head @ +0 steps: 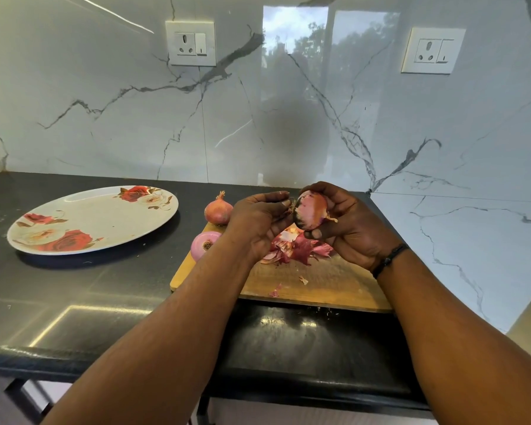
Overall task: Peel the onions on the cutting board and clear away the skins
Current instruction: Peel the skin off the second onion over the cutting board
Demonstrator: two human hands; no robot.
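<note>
Pink half-peeled onion with dark smudges.

You have a wooden cutting board in front of you — pale, matt, with visible grain. The skins piled on it look thin, dry and papery. The onion you hold is smooth and faintly shiny where bared. The countertop is dark polished stone, mirroring light. The wall is glossy veined marble — highly reflective. The flowered plate looks glazed and smooth.
</note>
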